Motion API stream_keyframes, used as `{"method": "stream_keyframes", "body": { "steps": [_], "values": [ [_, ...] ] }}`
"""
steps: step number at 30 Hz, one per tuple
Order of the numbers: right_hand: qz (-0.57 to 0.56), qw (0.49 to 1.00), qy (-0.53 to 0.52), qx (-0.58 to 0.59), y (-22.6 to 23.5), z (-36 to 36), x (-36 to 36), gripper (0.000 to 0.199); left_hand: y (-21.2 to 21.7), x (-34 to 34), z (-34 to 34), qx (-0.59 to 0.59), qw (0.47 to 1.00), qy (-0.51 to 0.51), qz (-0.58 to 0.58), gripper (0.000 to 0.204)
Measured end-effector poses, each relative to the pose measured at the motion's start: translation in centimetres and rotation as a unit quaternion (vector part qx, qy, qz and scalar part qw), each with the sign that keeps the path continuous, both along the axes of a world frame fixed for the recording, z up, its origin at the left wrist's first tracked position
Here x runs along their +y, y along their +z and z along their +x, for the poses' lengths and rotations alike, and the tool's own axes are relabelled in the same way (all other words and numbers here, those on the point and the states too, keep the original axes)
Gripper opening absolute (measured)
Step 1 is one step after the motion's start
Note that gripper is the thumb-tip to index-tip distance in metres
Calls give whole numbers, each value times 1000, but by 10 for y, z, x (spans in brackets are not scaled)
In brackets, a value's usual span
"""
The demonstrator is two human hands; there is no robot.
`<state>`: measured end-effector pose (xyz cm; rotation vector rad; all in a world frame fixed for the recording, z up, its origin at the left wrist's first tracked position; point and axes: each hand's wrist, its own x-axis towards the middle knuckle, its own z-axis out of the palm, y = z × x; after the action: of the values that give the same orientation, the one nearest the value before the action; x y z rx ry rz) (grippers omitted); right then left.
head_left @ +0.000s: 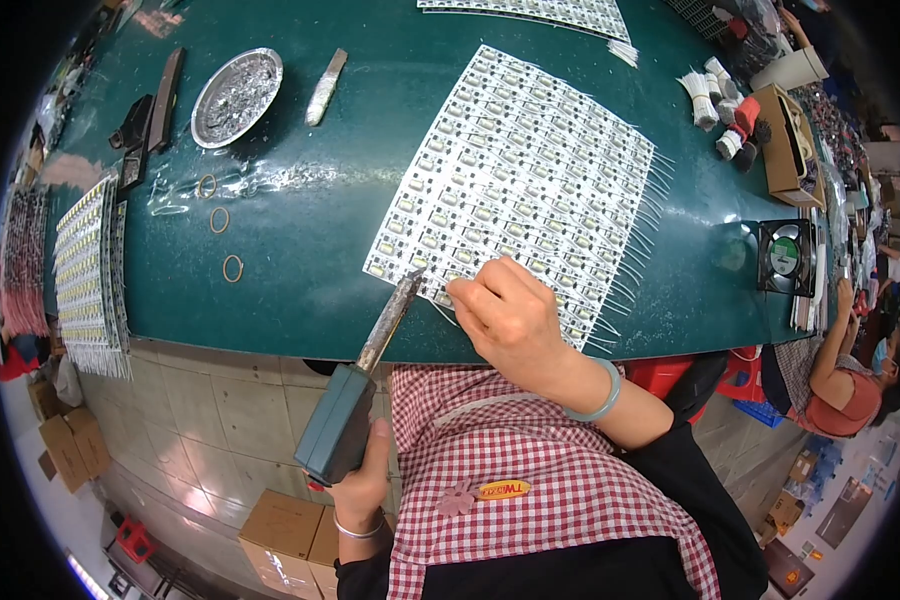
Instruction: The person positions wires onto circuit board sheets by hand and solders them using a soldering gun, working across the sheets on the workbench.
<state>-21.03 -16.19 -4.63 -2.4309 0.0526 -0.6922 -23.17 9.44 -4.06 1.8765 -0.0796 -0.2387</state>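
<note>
My left hand (pixel 362 482) grips the dark green handle of a soldering iron (pixel 338 425). Its metal tip rests at the near left edge of a white LED circuit board panel (pixel 525 170), which carries rows of small components. Just right of the tip, my right hand (pixel 510 312) is closed in a pinch over the panel's near edge. A thin white wire (pixel 444 312) runs out by those fingertips, partly hidden by them. Many more white wires (pixel 642 240) stick out along the panel's right side.
Across the green table (pixel 300 220) lie a metal bowl (pixel 236 98) of silvery scraps, a wrapped bar (pixel 325 88) and several rubber bands (pixel 233 268). More panels (pixel 88 270) stack at left. Wire bundles (pixel 700 100), a cardboard box (pixel 792 150) and a fan (pixel 785 257) stand right, near another person (pixel 850 390).
</note>
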Motion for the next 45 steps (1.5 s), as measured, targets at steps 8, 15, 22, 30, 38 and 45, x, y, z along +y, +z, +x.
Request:
{"method": "stream_keyframes", "body": {
  "steps": [8, 15, 22, 30, 38, 45],
  "values": [
    [10, 1000, 5, -1, 2, 3, 1, 21, 2, -5, 26, -91, 995, -32, 28, 37],
    [12, 999, 7, 31, 4, -5, -2, 12, 65, -45, 120, -335, 917, 188, -106, 39],
    [65, 997, 16, 23, 20, -10, -10, 14, 34, -55, 178, -149, 972, 161, -89, 28],
    [107, 993, 36, 28, 12, 5, -10, 13, 38, -33, 62, -8, 982, 124, -144, 40],
    [70, 996, 41, 25, 4, 4, -4, 15, 6, 9, -1, 9, 998, 28, -52, 46],
    [56, 997, 40, 33, 4, 1, -5, 12, 1, 15, -10, -3, 999, -38, 18, 33]
  ]
}}
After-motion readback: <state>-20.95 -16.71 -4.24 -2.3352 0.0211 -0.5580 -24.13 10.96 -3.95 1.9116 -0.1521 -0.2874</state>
